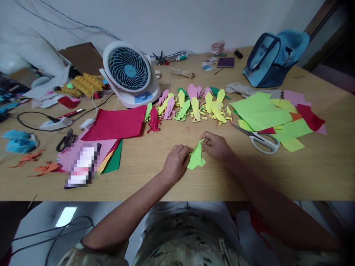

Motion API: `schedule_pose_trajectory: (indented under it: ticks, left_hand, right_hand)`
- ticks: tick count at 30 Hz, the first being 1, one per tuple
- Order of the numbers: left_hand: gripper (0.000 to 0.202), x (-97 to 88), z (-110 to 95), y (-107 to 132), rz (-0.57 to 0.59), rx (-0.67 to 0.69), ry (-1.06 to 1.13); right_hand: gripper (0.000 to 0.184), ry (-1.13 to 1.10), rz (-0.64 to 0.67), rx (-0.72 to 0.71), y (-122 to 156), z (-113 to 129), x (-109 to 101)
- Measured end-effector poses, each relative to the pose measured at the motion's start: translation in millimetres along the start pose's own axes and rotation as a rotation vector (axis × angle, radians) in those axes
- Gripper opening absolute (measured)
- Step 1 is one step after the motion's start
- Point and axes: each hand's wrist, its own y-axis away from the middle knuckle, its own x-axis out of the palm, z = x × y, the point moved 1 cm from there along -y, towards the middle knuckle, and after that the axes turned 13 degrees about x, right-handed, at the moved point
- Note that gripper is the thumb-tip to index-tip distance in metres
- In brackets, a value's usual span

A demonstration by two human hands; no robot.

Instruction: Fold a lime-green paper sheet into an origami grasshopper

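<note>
Between my two hands, just above the wooden table [155, 184], is a small piece of folded lime-green paper [196, 157]. My left hand [176, 160] pinches its left edge, with the fingers curled. At its upper right corner, the thumb and fingers of my right hand [215, 146] are closed on the paper. Beyond my hands lies a row of folded paper figures [195, 109] in pink, yellow, green and red. Scissors with white handles [264, 143] rest to the right of my right hand, partly against a pile of lime-green sheets [262, 111].
A white fan [130, 70] stands at the back left, near red paper [116, 123] and a blurred-out phone [83, 166]. Orange folded figures [46, 168] and a power strip [55, 123] with cables lie at left. A blue bag [274, 59] sits at the back right.
</note>
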Motion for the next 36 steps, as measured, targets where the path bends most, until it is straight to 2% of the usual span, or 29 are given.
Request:
schedule_pose_trajectory:
  ticks: [5, 9, 15, 20, 23, 29, 36]
  left_hand:
    - [0.017, -2.6, 0.2, -0.1, 0.004, -0.052, 0.049]
    - [0.011, -6.0, 1.1, 0.5, 0.033, -0.041, -0.075]
    - [0.009, -10.5, 1.7, 1.1, 0.074, -0.026, -0.213]
    - [0.014, -9.7, 6.0, 2.1, 0.087, 0.003, -0.121]
    - [0.016, -9.9, 7.5, 2.1, 0.098, 0.013, -0.115]
    - [0.016, -10.5, 7.1, 1.6, 0.143, 0.069, -0.188]
    - [0.011, -8.2, 3.7, -6.8, 0.163, -0.043, -0.218]
  right_hand:
    - [0.008, -0.032, 0.035, 0.012, -2.2, -1.7, -2.3]
    - [0.015, 0.003, 0.075, -0.019, -0.7, 2.7, -4.4]
    - [0.018, 0.110, 0.043, -0.079, 5.2, 12.9, -9.1]
    - [0.019, 0.082, 0.063, -0.189, 4.7, 13.1, -10.7]
    - [0.020, 0.069, 0.080, -0.203, 3.1, 10.4, -9.6]
    - [0.020, 0.099, 0.035, -0.205, 1.2, 8.0, -7.5]
    - [0.014, 0.039, 0.084, -0.171, 2.4, 9.5, -7.1]
